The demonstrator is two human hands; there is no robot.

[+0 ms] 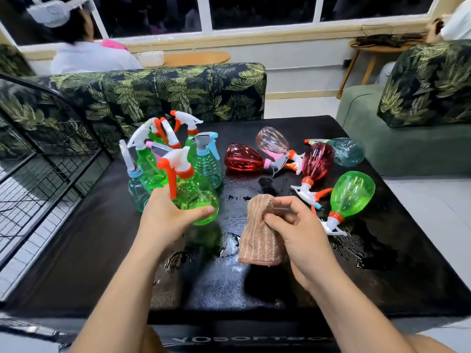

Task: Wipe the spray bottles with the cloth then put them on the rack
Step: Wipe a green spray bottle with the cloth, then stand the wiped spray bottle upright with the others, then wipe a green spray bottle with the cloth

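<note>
Left hand (169, 216) is closed around a green spray bottle (196, 197), held upright near the desk's (102, 250) left edge. A brown cloth (260, 235) is pinched in the right hand (298, 230).

Bright overhead glare on the wet black mat (254, 296), edges fisheye-bent.

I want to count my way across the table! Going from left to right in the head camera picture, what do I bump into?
Black wire rack → standing bunch of bottles → left hand holding a green bottle → brown cloth in the right hand → lying green bottle.
</note>
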